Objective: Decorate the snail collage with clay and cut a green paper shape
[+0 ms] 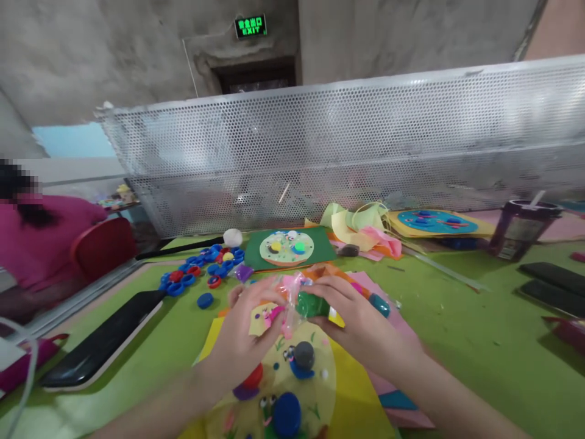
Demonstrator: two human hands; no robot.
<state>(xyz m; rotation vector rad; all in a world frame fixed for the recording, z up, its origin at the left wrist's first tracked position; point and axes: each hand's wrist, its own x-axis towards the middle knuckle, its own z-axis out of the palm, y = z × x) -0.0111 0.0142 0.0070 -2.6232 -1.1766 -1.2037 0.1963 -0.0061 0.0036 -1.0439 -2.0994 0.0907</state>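
Note:
My left hand (244,335) and my right hand (354,314) meet above a yellow sheet (356,402) on the green table (457,329). Together they grip a clear plastic bag (292,292) with a green lump (311,303) of clay inside; the right fingers close round the green lump, the left fingers pinch the bag's pink and yellow side. Below the hands lies a pale round craft disc (315,372) with a grey ball, blue caps and a red piece stuck on it.
Blue and red bottle caps (201,271) lie at the left, beside a black tablet (100,341). A green card with a round collage (287,247), crumpled coloured paper (365,228), a dark cup (521,228) and two phones (555,283) lie farther back. A perforated metal screen (365,146) borders the table. A person in pink (41,238) sits left.

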